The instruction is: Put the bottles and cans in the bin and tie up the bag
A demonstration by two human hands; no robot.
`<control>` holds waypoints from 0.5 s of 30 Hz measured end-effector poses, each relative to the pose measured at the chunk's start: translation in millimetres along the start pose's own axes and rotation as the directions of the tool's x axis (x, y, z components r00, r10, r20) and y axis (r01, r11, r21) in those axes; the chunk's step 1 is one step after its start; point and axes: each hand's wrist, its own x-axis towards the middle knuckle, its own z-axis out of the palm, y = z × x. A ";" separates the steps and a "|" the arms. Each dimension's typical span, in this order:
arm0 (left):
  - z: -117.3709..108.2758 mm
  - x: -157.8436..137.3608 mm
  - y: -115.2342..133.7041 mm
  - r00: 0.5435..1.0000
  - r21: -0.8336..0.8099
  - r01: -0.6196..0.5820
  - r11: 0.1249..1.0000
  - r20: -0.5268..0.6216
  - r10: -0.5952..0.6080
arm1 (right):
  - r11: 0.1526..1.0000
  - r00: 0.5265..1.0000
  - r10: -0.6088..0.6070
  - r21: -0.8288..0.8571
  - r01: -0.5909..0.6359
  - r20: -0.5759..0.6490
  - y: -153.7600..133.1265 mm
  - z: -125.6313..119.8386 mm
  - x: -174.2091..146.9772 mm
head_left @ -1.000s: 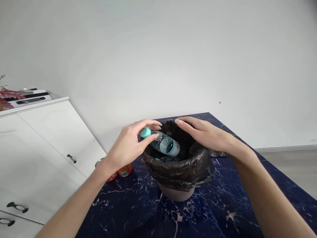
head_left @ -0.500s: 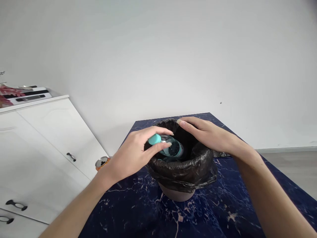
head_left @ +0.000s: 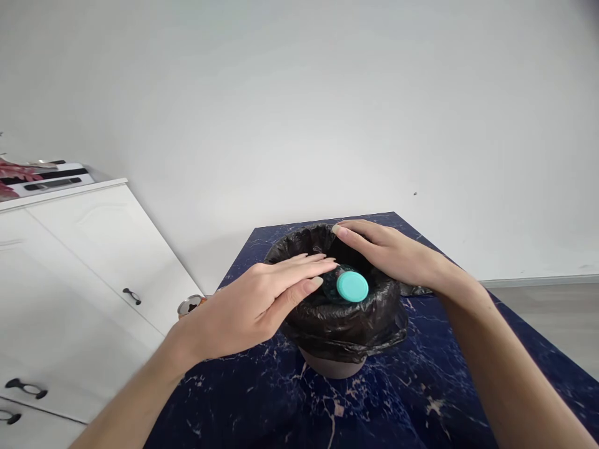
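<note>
A trash bin [head_left: 334, 366] lined with a black plastic bag [head_left: 346, 327] stands on the dark blue marbled table [head_left: 234, 399]. Inside its mouth is a clear bottle with a turquoise cap [head_left: 352, 287], cap end up and tilted toward me; its lower part is hidden in the bag. Over the left side of the opening, my left hand [head_left: 276, 287] has its fingers stretched out beside the bottle's neck, holding nothing. My right hand [head_left: 393, 249] rests on the bag-covered rim at the back right, its thumb at the edge and its other fingers partly hidden.
An orange drink can [head_left: 191, 305] shows beyond my left wrist, mostly hidden. At the left stands a white cabinet [head_left: 93, 274] with black handles and items on top. A white wall [head_left: 299, 112] rises behind the table.
My left hand has let go of the bottle and straightened its fingers. The bottle's cap has swung to the right, toward the front rim. My right hand has stayed on the rim.
</note>
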 end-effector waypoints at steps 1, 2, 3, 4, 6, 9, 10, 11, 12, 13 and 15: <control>0.3 -0.8 1.2 0.999 0.014 -0.008 1.000 -0.040 0.008 | 1.000 1.000 0.003 0.001 -0.003 -0.001 0.0 -0.2 -0.2; -0.1 -1.8 1.8 0.995 0.027 0.004 1.000 -0.104 -0.001 | 1.000 1.000 0.006 0.002 -0.006 -0.002 0.3 -0.4 -0.4; -1.3 -3.3 1.2 0.982 0.034 0.037 0.999 -0.189 -0.030 | 1.000 1.000 0.009 0.001 -0.009 -0.003 0.7 -0.6 -0.5; -3.1 -5.2 -1.2 0.956 0.031 0.089 0.996 -0.282 -0.076 | 1.000 1.000 0.009 -0.002 -0.009 -0.001 1.3 -0.7 -0.5; -7.9 -10.3 -13.6 0.867 0.008 0.234 0.972 -0.455 -0.204 | 1.000 1.000 0.011 -0.006 -0.011 0.002 2.9 -0.8 -0.4; -13.5 -21.3 -52.7 0.733 0.042 0.452 0.891 -0.587 -0.344 | 1.000 1.000 0.014 -0.010 -0.014 0.007 4.7 -0.4 0.3; -13.6 -26.2 -69.6 0.724 0.097 0.509 0.855 -0.586 -0.364 | 1.000 1.000 0.014 -0.010 -0.014 0.008 5.0 -0.2 0.6; -12.5 -31.7 -87.1 0.745 0.158 0.554 0.818 -0.532 -0.402 | 1.000 1.000 0.013 -0.009 -0.013 0.008 5.1 0.0 0.9; -10.0 -37.8 -104.1 0.768 0.218 0.590 0.777 -0.448 -0.457 | 1.000 1.000 0.012 -0.009 -0.012 0.009 5.1 0.3 1.1; -6.2 -44.5 -119.7 0.775 0.281 0.622 0.731 -0.352 -0.525 | 1.000 1.000 0.013 -0.009 -0.013 0.007 4.9 0.5 1.3; 4.5 -58.0 -144.0 0.732 0.411 0.660 0.628 -0.167 -0.660 | 1.000 1.000 0.019 -0.015 -0.019 0.002 4.4 1.0 1.5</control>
